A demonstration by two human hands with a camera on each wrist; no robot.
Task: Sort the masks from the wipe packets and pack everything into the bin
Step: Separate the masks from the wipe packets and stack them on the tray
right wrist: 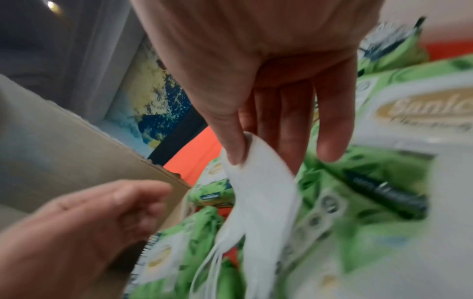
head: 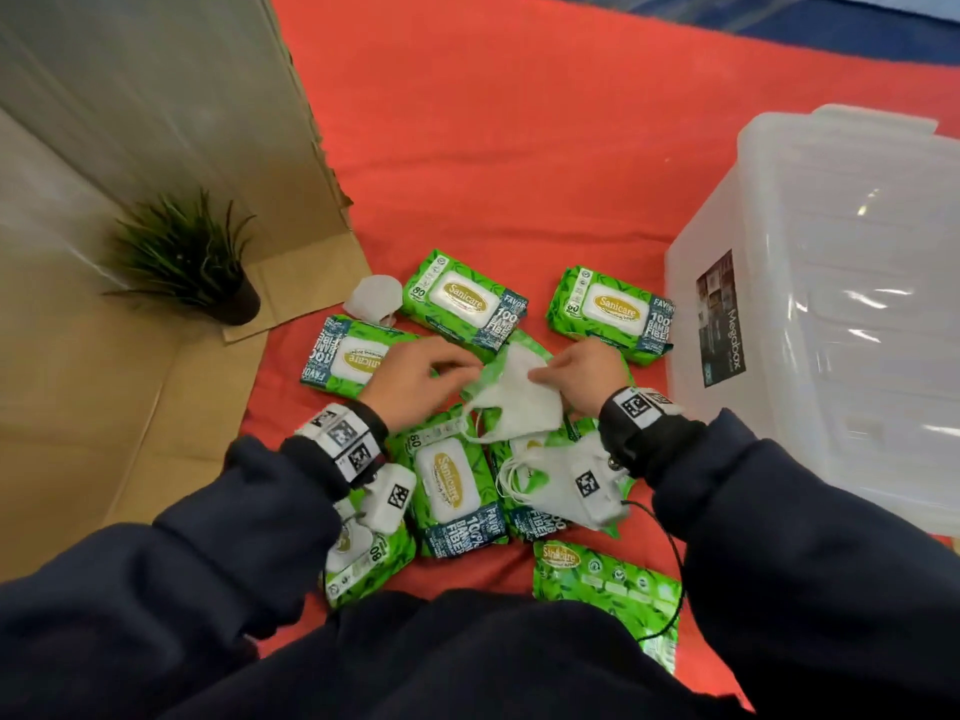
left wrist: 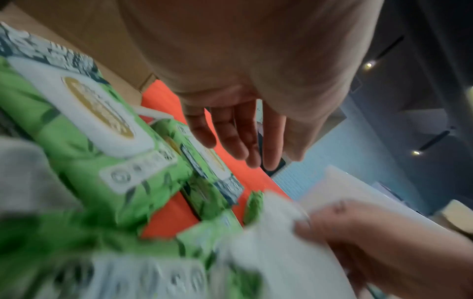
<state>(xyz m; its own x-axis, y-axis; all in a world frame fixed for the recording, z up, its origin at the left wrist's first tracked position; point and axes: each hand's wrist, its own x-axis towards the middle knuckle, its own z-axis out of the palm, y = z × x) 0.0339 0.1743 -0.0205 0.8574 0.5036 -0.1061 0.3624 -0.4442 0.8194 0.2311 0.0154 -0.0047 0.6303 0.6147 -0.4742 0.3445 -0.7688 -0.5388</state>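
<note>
1. Nearest me, a pile of white masks (head: 558, 483) lay on the green wipe packets (head: 452, 485), just under my right wrist.
2. A little farther out, my right hand (head: 584, 374) pinched the upper edge of one white mask (head: 519, 402) between thumb and forefinger, the other fingers loose and nearly straight. The right wrist view showed the mask (right wrist: 258, 182) hanging down from that pinch with its ear loops trailing below, so its long axis ran from my fingertips back toward me.
3. My left hand (head: 415, 379) was just beside the mask's left edge, fingers relaxed and holding nothing; in the left wrist view they (left wrist: 238, 137) hung straight and spread. I could not tell whether they touched the mask.
4. Beyond both hands lay more wipe packets, and a lone mask (head: 375, 298) near the cardboard (head: 291, 283).
5. The bin (head: 831, 314) stood to my right, much closer to my right hand than my left. I judged the held mask would travel rightward, so the right hand was the natural carrier.
</note>
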